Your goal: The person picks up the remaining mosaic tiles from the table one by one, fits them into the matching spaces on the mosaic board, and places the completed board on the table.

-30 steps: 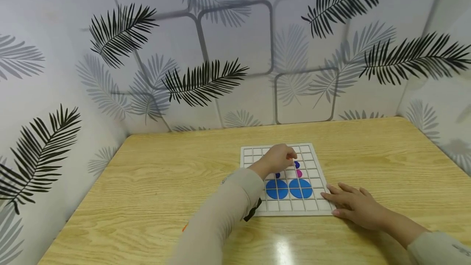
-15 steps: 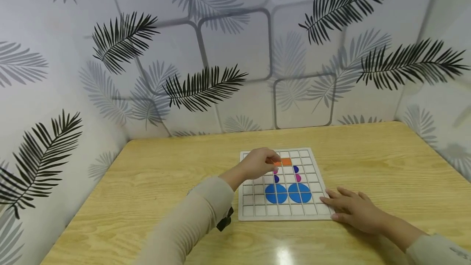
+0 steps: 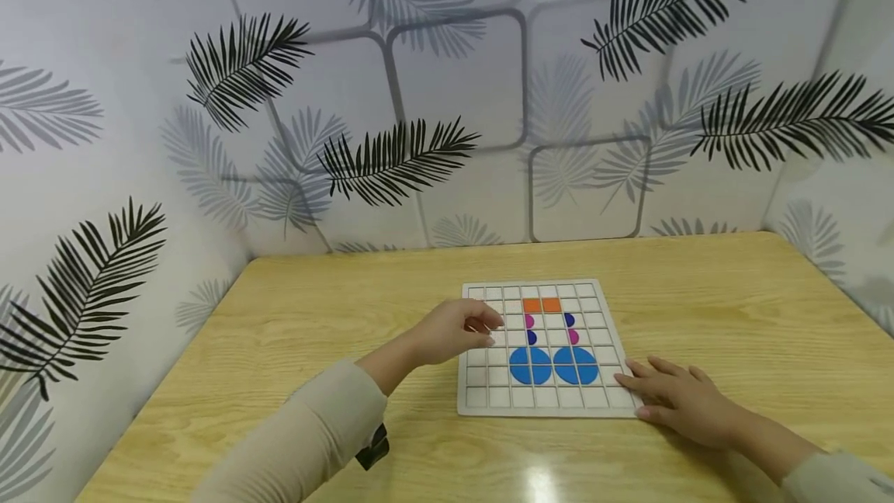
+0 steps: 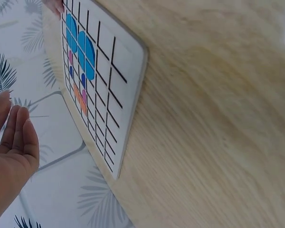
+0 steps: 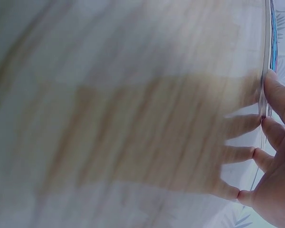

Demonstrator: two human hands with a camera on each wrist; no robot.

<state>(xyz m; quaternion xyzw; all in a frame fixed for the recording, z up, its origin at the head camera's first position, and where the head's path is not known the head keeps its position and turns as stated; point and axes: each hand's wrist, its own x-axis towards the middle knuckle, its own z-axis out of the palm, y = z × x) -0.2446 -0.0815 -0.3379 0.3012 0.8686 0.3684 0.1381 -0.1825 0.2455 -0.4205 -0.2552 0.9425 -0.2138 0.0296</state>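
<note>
A white square board [image 3: 485,394] with a dark grid lies flat on the table. Quarter-circle pieces on it form two blue discs [image 3: 531,365], and above them sit small pink and dark blue half circles [image 3: 570,320]. Two orange squares [image 3: 542,305] lie side by side over those. My left hand [image 3: 450,331] hovers over the board's left edge, fingers loosely bent and nothing between them; the left wrist view shows the same bare hand [image 4: 14,142]. At the board's near right corner, my right hand [image 3: 680,402] rests with spread fingers, its fingertips [image 5: 270,78] against the edge.
The wooden table [image 3: 314,317] extends around the board on every side. A wall [image 3: 461,200] with a leaf pattern rises behind it. A black strap piece [image 3: 372,449] sits under my left wrist.
My left hand has drawn back leftward from the board's upper middle, uncovering the two orange squares and the left half circles. The right hand stays at the board's corner.
</note>
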